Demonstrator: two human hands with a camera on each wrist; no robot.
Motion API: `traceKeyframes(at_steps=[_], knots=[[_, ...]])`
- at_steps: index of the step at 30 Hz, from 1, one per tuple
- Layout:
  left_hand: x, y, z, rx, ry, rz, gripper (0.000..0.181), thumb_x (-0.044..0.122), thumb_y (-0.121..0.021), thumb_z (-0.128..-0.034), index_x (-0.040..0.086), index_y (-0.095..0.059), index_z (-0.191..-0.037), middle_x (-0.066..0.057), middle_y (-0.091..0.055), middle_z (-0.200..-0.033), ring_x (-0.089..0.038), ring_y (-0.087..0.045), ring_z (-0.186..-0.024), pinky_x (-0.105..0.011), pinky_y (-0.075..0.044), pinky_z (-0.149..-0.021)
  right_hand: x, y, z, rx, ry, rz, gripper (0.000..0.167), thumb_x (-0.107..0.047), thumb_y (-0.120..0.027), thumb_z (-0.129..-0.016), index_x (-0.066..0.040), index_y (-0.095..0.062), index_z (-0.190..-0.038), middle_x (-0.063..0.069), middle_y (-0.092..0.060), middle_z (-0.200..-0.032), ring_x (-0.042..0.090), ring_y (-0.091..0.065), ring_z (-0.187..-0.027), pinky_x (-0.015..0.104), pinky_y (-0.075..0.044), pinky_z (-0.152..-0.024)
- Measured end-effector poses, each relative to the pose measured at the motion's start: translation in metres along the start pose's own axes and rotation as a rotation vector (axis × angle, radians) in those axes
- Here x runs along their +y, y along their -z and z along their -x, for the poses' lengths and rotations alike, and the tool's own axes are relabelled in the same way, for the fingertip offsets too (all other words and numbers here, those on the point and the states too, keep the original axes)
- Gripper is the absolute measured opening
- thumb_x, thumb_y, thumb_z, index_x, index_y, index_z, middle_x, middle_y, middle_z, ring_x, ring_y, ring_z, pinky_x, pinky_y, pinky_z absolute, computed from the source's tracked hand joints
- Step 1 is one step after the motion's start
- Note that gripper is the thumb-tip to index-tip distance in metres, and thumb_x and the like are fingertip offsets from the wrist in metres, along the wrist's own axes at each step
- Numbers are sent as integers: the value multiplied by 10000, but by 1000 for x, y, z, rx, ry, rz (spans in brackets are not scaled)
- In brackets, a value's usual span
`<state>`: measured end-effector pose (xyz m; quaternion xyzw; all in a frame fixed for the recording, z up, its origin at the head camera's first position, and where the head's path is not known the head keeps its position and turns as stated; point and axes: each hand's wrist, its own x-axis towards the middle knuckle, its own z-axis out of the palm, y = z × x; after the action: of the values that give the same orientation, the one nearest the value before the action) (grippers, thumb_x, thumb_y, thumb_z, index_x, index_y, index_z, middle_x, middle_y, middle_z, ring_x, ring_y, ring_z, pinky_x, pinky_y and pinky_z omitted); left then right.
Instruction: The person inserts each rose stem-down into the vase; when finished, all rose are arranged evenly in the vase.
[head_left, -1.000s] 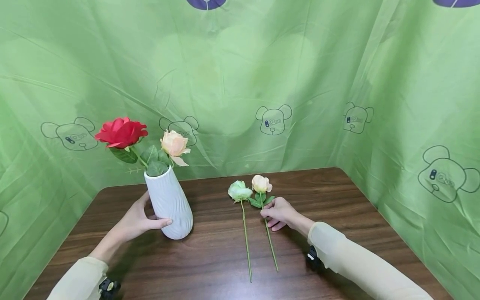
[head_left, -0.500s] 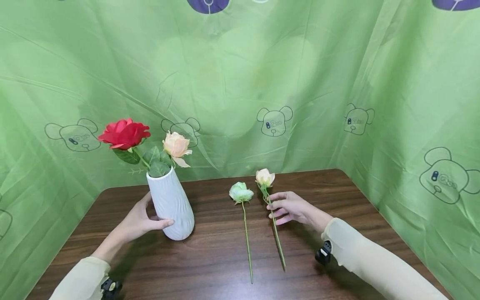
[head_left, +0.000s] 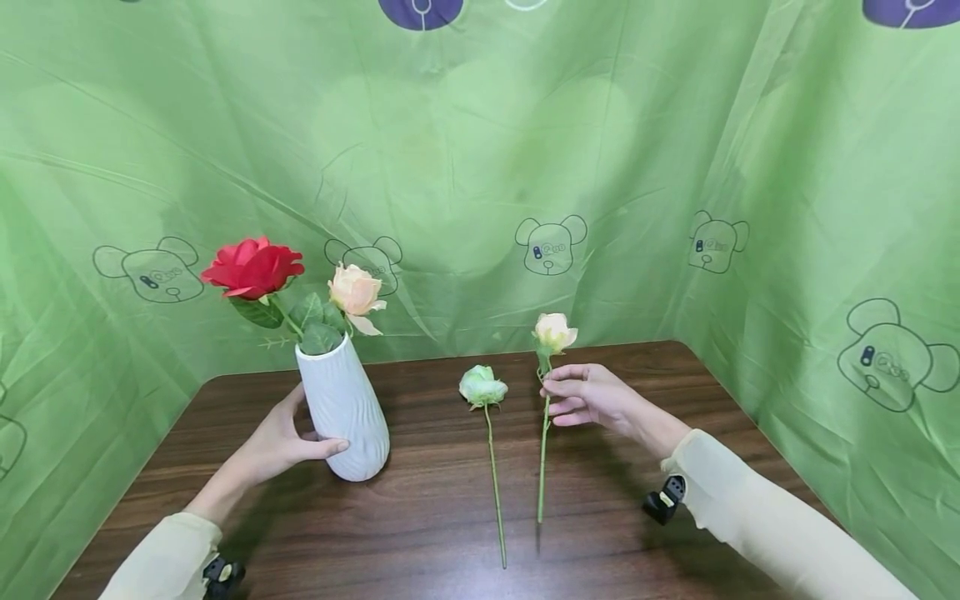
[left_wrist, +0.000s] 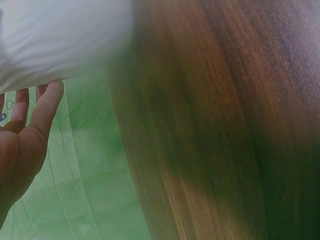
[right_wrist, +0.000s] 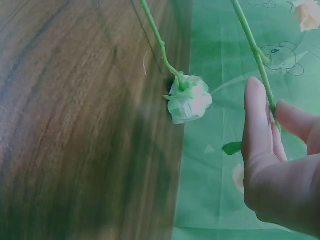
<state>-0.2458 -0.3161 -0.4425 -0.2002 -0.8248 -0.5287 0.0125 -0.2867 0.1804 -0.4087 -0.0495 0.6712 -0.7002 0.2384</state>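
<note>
A white ribbed vase (head_left: 347,417) stands at the left of the table with a red rose (head_left: 253,267) and a peach rose (head_left: 356,290) in it. My left hand (head_left: 273,442) grips the vase low on its side, thumb across the front. My right hand (head_left: 596,398) pinches the stem of a cream rose (head_left: 555,332), holding it nearly upright with the stem's lower end just above the table. To the left of that stem, a pale green rose (head_left: 483,387) lies on the wood. In the right wrist view the pinched stem (right_wrist: 255,55) passes between thumb and fingers.
The brown wooden table (head_left: 420,517) is walled by green cloth (head_left: 465,167) with bear drawings at its back and sides. A black wrist camera (head_left: 665,500) sits under the right sleeve, another wrist camera (head_left: 222,575) under the left.
My right hand has lifted the cream rose off the table and swung it upright, moving up and slightly right. The left hand keeps its grip on the vase.
</note>
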Motion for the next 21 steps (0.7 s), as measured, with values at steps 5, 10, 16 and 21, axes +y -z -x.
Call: traceKeyframes(at_steps=[5,10,16,21], knots=[[1,0,0,1,2,3,876,71,-894,-767,86,-370,-1469,-146,-559,-1283,-209,-641,-1099,-358,-586,-867,-9,3,3,41,22,-39,446,-52,-648,-981,32,-405,-1346,84,-741,-1058,242,-735,-871,398,-613,-790],[1,-1,0,2,-1,6,890,68,-895,-764,85,-364,-1478,-147,-558,-1286,-206,-643,-1095,-343,-587,-861,-14,7,4,62,77,-120,340,-21,-611,-1001,6,-442,-1295,72,-719,-1017,252,-735,-914,412,-600,-839],[1,-1,0,3,-7,21,889,58,-894,-761,85,-367,-1477,-153,-558,-1285,-210,-643,-1096,-330,-587,-861,-20,10,7,96,149,-203,159,-31,-574,-1025,-20,-517,-1173,44,-681,-1015,266,-731,-944,478,-548,-934],[1,0,0,2,-1,10,883,69,-895,-764,89,-369,-1473,-146,-560,-1283,-208,-636,-1102,-329,-586,-863,-25,11,9,115,181,-222,160,-5,-594,-1008,-17,-524,-1150,60,-703,-1032,240,-733,-917,472,-550,-932]])
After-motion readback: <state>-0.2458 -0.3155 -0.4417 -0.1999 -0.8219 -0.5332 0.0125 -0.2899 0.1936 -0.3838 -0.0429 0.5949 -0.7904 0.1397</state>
